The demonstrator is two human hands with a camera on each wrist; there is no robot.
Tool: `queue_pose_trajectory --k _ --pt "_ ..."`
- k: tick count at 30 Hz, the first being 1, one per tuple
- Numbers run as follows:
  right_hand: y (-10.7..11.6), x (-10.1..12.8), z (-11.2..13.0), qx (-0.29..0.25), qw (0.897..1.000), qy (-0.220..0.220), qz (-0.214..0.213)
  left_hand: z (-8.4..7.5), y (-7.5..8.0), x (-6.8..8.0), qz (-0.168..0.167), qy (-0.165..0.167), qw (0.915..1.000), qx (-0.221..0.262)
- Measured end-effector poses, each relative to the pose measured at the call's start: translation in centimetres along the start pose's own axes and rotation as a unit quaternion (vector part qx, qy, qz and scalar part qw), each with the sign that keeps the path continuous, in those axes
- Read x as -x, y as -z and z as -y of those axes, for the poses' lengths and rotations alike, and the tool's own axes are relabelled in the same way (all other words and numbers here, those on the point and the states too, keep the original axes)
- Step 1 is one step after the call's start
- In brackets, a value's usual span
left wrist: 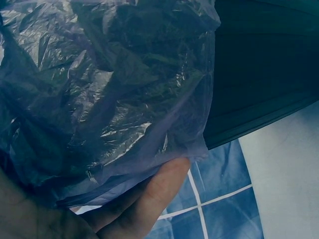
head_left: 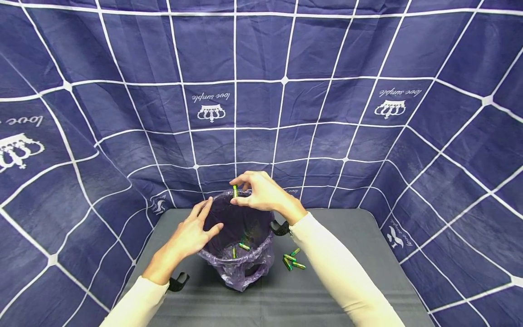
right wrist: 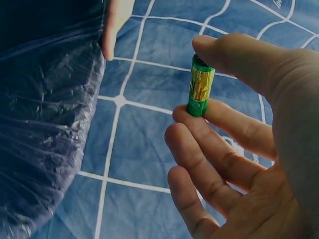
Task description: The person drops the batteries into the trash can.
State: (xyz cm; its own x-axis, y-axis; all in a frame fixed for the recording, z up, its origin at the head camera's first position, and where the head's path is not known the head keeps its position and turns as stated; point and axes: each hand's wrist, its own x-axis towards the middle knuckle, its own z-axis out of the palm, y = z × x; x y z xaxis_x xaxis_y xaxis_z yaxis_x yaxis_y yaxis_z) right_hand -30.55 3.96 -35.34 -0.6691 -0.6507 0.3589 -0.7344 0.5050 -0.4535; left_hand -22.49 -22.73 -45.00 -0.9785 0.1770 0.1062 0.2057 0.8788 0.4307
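Note:
My right hand [head_left: 263,193] pinches a green and gold battery [right wrist: 201,87] by its two ends, thumb on one and fingertips on the other. It is held upright over the far rim of a bin lined with a purple plastic bag [head_left: 243,268]. Against the left side of that bin rests my left hand [head_left: 189,234], its fingers extended along the outside and its thumb over the opening. In the left wrist view, a finger [left wrist: 167,186] lies along the crinkled bag edge. Inside the bin lie batteries [head_left: 244,246], at least two visible.
Several loose batteries [head_left: 290,257] lie in a small group on the grey table [head_left: 335,290], right of the bin. Blue cloth with a white grid [head_left: 318,104] hangs behind and at both sides. The bag's loose folds hang down the bin's front.

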Motion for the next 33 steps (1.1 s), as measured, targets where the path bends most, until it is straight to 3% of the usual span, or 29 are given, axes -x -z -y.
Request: queue_pose_trajectory --k 13,33 --pt "-1.0 0.2 -0.1 0.017 0.999 -0.030 0.017 0.0 0.0 -0.1 -0.011 -0.010 0.9999 -0.005" --pt "-0.4 4.4 -3.8 0.006 0.998 -0.022 -0.054 -0.1 -0.1 0.1 -0.012 -0.002 0.9999 -0.002"
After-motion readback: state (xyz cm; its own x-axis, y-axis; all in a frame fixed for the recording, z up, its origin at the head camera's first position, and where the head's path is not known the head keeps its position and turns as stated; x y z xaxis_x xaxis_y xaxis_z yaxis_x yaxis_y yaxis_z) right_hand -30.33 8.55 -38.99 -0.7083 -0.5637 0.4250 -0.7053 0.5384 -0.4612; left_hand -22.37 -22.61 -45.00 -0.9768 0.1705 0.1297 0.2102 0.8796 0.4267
